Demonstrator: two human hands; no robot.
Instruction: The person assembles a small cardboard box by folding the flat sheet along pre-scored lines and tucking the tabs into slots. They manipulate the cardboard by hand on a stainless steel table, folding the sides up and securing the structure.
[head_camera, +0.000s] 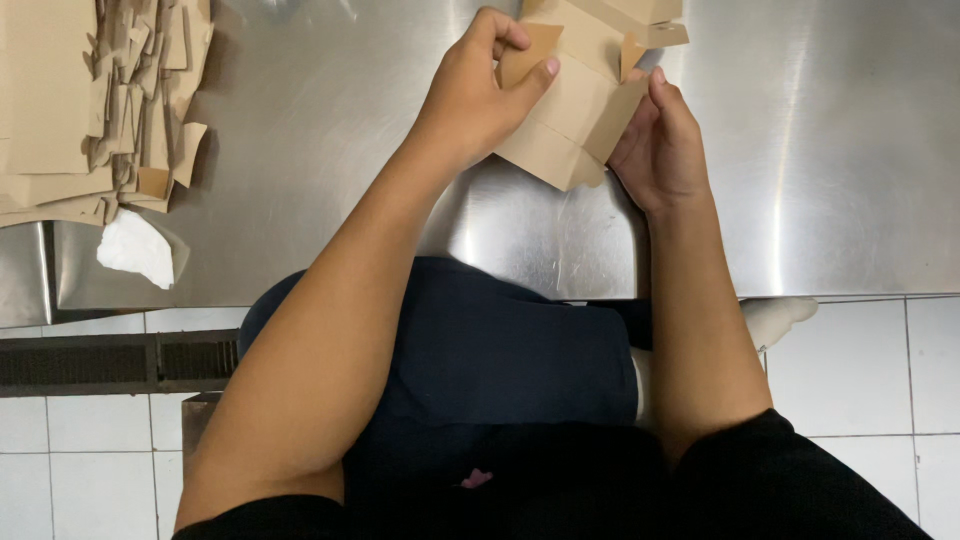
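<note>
Leftmost, a stack of flat kraft cardboard blanks (90, 100) lies on the steel table (850, 150); then the left hand (475, 95) pinches a flap and the right hand (655, 150) cups the half-folded cardboard box (575, 110), steadying it above the tabletop.

Stainless steel table (840, 150) fills the top of the view, with glare streaks across it. Stack of flat brown cardboard blanks (95, 100) at its far left, edges ragged and fanned out. Crumpled white paper (135, 248) lies just below the stack, touching its lower edge, near the table's front edge. Under the table: white tiled floor (870, 370) and a dark drain grate (110, 362) running along the left.
</note>
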